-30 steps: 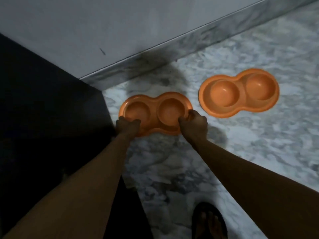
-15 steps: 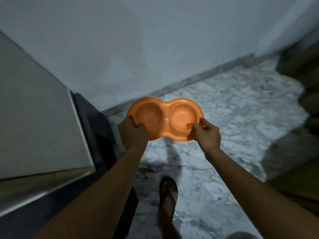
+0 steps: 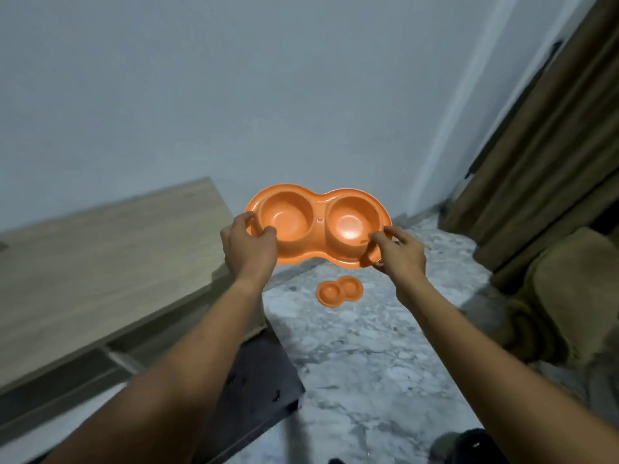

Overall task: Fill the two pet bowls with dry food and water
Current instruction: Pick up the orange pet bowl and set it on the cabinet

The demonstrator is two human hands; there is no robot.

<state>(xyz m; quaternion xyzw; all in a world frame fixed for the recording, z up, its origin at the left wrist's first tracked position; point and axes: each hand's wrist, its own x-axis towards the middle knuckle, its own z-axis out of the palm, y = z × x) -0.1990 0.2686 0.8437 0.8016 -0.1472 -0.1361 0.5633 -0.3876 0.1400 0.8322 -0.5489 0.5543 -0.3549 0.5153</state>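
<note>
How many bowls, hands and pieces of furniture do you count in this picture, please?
Orange plastic double pet bowls: 2 (held bowl, second bowl on the grey marble floor)
Bare hands: 2 (left hand, right hand)
Light wooden cabinet: 1
Total: 5

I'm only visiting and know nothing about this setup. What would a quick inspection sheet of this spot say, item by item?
Surface: grey veined marble floor.
Job's things: orange double bowl held in the air, both wells empty; second orange double bowl lies on the floor and looks empty too. No food or water seen.
Clutter: nothing seen.
Hands: left hand grips the held bowl's left end; right hand pinches its right rim.
Cables: nothing seen.
Surroundings: wooden cabinet top at left, pale wall behind, brown curtain and padded seat at right.
</note>
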